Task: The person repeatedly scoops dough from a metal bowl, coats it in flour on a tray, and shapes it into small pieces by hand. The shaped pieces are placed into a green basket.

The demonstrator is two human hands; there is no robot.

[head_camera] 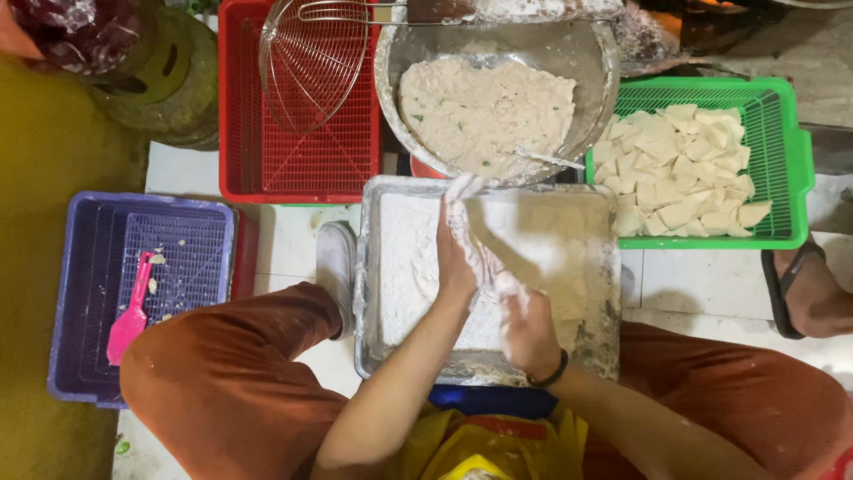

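A metal tray [371, 267] filled with white flour lies between my knees. My left hand [455, 244], coated in flour, reaches into the tray with its fingers stretched forward over the flour. Blurred and dusted white, my right hand [522, 320] hovers low over the tray's near half with its fingers curled; whether it holds a piece I cannot tell. Beyond the tray stands a large metal bowl [597, 62] of pale batter with a spoon in it. A green basket [786, 142] of cut white tofu pieces sits at the right.
A red basket [240, 107] with a wire skimmer [311, 62] stands at the back left. A purple basket [80, 293] holding a pink spatula [131, 316] sits at the left. Another person's sandalled foot [813, 298] rests at the right. A green gas cylinder [173, 76] stands far left.
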